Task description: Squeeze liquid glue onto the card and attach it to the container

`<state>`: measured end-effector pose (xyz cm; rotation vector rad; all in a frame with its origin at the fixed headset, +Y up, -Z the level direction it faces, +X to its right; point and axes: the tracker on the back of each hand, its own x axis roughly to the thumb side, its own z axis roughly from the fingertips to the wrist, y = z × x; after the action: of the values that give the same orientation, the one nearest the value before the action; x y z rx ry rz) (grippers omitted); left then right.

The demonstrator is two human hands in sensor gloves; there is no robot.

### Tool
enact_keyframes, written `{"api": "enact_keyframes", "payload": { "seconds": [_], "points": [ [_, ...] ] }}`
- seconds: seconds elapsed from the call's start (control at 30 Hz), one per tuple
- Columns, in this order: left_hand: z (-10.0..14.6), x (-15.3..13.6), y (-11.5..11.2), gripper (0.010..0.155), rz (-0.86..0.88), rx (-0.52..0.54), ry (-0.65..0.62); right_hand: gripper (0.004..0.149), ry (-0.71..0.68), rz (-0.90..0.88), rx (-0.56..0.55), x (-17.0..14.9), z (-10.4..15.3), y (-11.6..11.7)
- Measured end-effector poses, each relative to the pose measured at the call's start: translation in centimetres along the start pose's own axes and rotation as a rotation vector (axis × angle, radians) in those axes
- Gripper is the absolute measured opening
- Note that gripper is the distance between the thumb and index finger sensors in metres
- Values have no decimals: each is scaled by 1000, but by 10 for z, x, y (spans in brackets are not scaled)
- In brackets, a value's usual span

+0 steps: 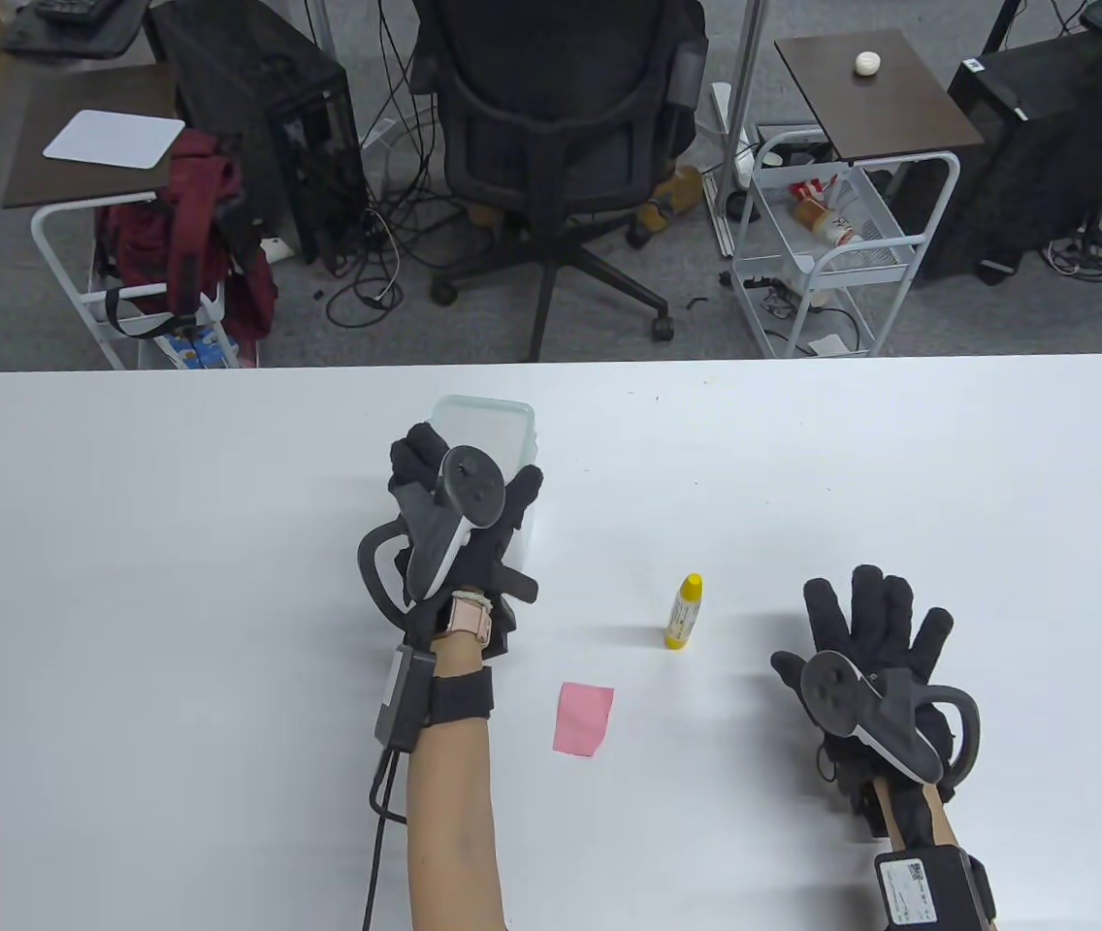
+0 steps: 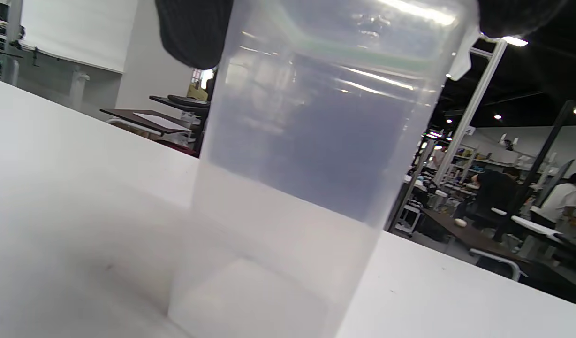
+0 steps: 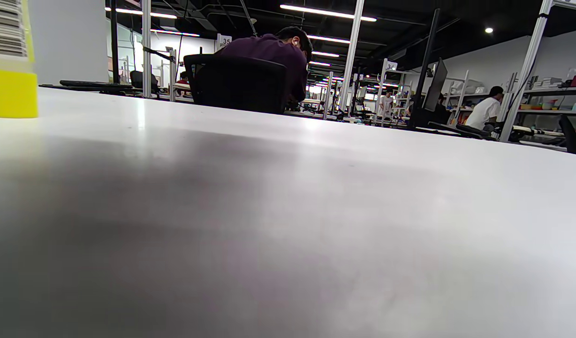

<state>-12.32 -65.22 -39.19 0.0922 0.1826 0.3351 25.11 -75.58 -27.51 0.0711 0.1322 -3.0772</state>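
A clear plastic container [image 1: 498,424] stands upright on the white table [image 1: 124,543]. My left hand [image 1: 459,490] grips it from above near its rim. In the left wrist view the container [image 2: 311,155] fills the middle, with my gloved fingers [image 2: 194,33] around its top. A yellow glue bottle [image 1: 685,611] stands to the right of the container; its base shows in the right wrist view [image 3: 11,89]. A pink card [image 1: 583,719] lies flat near the front. My right hand [image 1: 876,630] rests flat on the table with fingers spread, empty, right of the bottle.
Beyond the table's far edge are an office chair [image 1: 551,145], a wire trolley [image 1: 827,242] and a side table with a red bag [image 1: 187,233].
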Motion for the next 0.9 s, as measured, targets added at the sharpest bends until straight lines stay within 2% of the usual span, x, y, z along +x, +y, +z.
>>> {"api": "enact_keyframes", "payload": {
  "seconds": [0.13, 0.23, 0.4, 0.63, 0.9],
  "points": [
    [16, 4, 4, 119, 27, 30, -100, 81, -5, 5, -5, 1, 1, 0],
    [37, 12, 5, 118, 30, 50, -222, 81, -11, 8, -10, 2, 3, 0],
    [69, 23, -1, 118, 47, 37, -355, 81, -20, 13, -13, 5, 6, 0],
    [85, 31, -11, 117, 8, 29, -410, 81, -26, 22, -24, 8, 13, -2],
    [90, 25, -19, 116, 27, 0, -389, 81, -29, 16, -36, 10, 15, -2]
  ]
}}
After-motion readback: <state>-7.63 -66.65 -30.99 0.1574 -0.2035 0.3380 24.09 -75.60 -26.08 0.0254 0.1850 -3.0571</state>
